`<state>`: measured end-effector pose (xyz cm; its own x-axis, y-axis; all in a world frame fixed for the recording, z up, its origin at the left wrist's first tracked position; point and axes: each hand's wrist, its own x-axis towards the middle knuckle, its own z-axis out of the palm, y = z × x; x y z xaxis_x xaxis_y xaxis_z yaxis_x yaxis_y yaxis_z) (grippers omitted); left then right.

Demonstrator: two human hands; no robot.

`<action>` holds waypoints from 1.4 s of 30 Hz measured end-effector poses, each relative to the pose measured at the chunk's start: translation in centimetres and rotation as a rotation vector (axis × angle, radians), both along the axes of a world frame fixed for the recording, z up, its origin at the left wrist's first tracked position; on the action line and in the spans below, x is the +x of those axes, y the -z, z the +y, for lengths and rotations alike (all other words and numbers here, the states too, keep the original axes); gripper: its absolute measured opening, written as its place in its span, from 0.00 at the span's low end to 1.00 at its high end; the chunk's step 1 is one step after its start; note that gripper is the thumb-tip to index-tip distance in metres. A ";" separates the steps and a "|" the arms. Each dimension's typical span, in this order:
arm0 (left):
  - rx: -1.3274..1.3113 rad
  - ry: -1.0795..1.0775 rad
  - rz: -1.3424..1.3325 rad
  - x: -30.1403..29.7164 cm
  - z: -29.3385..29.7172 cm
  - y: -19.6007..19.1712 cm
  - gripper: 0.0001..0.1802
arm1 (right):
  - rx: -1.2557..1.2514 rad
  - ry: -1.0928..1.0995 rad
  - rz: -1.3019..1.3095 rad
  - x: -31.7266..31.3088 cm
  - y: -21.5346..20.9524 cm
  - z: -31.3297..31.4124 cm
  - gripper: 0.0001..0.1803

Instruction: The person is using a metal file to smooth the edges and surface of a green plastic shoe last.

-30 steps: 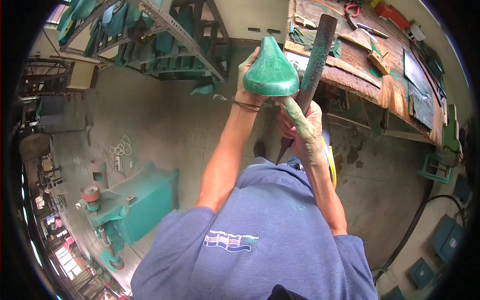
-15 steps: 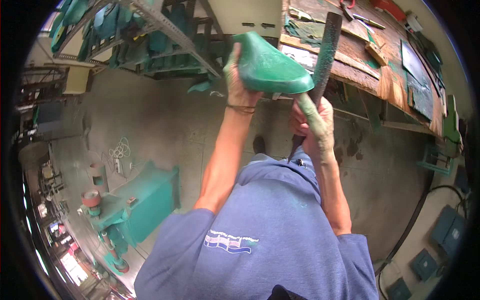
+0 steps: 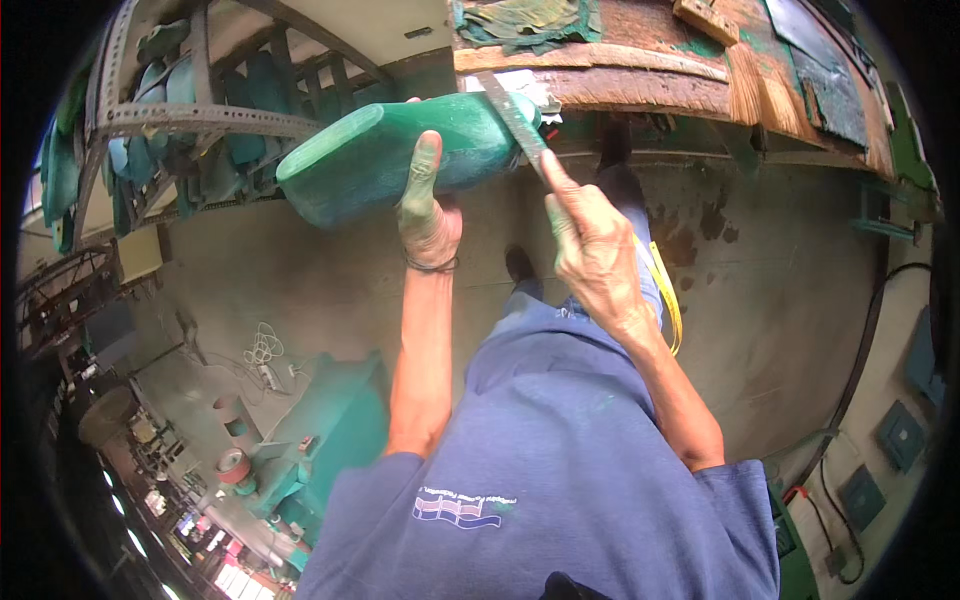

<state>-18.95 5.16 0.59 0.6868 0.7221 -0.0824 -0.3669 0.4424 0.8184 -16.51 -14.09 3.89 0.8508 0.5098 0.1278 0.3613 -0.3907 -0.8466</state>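
A smooth green shoe last is held up in front of me, lying on its side with its broad, flat-ended part toward the left. My left hand is closed round its near side, thumb up along the surface, with the other fingers mostly hidden behind it. In my right hand is a long flat rasp, dusted green. The forefinger stretches along the rasp. Its blade crosses the right end of the last and seems to touch it. The rasp's handle is hidden in the hand.
A worn wooden bench stands ahead, with a green-stained cloth and a brush on it. Left is a metal rack of green and blue lasts. A green machine stands lower left. A yellow tape measure hangs by my leg.
The last has swung left and turned onto its side. My right hand has risen and turned, bringing the rasp from upright to a slant across the last's right end.
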 end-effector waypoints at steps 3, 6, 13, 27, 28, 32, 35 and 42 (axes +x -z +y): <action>-0.053 0.051 0.024 -0.1 -0.6 -1.6 0.30 | 0.052 -0.029 0.085 -0.9 0.3 -0.8 0.34; 0.035 0.188 -0.017 0.1 0.2 -2.0 0.23 | 0.080 -0.076 0.205 -2.0 -1.4 -2.4 0.34; 0.035 -0.017 0.094 0.7 2.2 0.3 0.25 | 0.090 -0.008 0.175 3.7 0.6 2.2 0.31; 0.202 -0.001 0.106 0.9 3.3 0.6 0.28 | 0.077 -0.019 0.054 2.9 0.7 0.4 0.31; 0.203 -0.003 0.106 0.8 3.5 0.5 0.28 | 0.047 -0.043 0.064 1.5 -0.6 -0.4 0.32; 0.192 0.016 0.099 1.1 3.1 0.4 0.29 | 0.010 -0.002 0.117 1.3 -0.6 -0.5 0.28; 0.179 0.031 0.078 1.3 3.3 0.4 0.29 | -0.027 0.009 0.267 5.6 -0.3 2.0 0.25; 0.127 0.072 0.059 1.0 3.8 -0.2 0.30 | 0.004 -0.038 0.190 1.2 -1.4 -1.2 0.26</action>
<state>-17.92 8.94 0.80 0.7340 0.6782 -0.0349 -0.2877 0.3572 0.8886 -15.32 -15.27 5.34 0.8401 0.5415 -0.0313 0.2091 -0.3765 -0.9025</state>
